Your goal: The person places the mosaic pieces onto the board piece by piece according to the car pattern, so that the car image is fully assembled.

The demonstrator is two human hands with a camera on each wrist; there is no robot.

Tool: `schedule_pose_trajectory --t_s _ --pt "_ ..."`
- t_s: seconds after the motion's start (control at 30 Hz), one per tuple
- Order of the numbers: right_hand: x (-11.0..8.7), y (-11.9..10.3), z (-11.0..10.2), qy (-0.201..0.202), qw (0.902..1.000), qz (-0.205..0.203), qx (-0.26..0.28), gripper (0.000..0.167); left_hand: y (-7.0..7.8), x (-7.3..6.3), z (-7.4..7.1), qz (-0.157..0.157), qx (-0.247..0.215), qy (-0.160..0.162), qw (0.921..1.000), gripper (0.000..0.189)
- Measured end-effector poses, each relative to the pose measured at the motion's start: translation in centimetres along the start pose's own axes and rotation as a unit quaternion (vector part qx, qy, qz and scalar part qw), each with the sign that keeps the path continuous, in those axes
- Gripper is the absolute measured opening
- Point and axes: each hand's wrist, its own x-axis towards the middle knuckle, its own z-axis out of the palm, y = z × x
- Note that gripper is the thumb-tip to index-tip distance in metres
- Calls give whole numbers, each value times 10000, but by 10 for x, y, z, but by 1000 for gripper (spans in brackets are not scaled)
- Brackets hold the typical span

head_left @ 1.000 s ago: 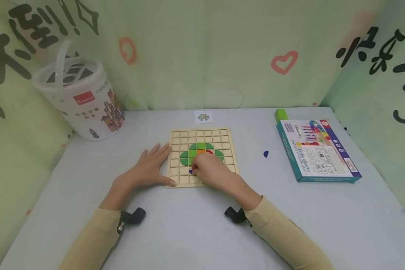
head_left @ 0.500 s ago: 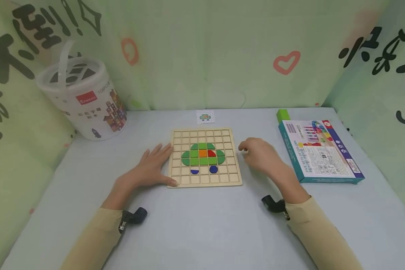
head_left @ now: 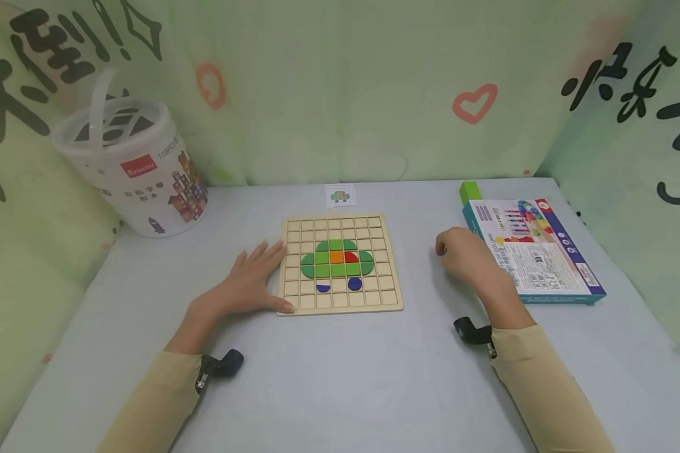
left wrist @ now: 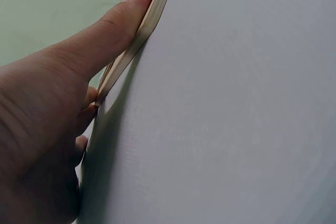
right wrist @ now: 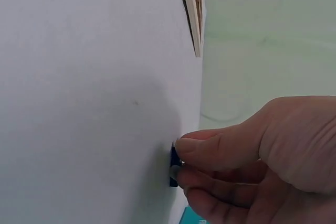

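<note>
A wooden grid board (head_left: 340, 302) lies mid-table, with green pieces (head_left: 322, 270), an orange square (head_left: 337, 257) and a red piece (head_left: 351, 257) set in its cells. Below them sit a blue half-round piece (head_left: 323, 289) and a blue disc (head_left: 354, 284). My left hand (head_left: 252, 283) rests at the board's left side, fingers spread along the edge and thumb on the front corner. Right of the board, my right hand (head_left: 467, 258) pinches a small dark blue piece (right wrist: 174, 167) between thumb and fingertip, close to the tabletop. The head view hides this piece behind the hand.
A small pattern card (head_left: 340, 195) lies behind the board. On the right is a teal box (head_left: 544, 258) with a green block (head_left: 470, 190) at its back corner. A white lidded bucket (head_left: 141, 170) stands back left. Printed curtains (head_left: 340, 94) surround the table.
My right hand has moved off the board to the right and now pinches the loose blue piece there. The blue disc on the board came into sight. My left hand stays put.
</note>
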Motion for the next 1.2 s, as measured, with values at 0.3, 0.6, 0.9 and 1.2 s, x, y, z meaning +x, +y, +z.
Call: schedule_pose_trajectory --t_s 0.3,0.6,0.9,1.2 --pt "-2 3 -2 -135 9996 104 231 18 -2 1 2 39 54 -4 10000 130" --pt "-1 1 0 -236 9993 75 270 8 -3 1 4 38 16 6 10000 128" --pt "2 -29 7 -97 9963 -488 706 7 0 2 2 27 48 -38 10000 127" --pt "3 -100 26 -47 9827 -1389 1222 13 1 2 -1 22 99 -17 9999 129"
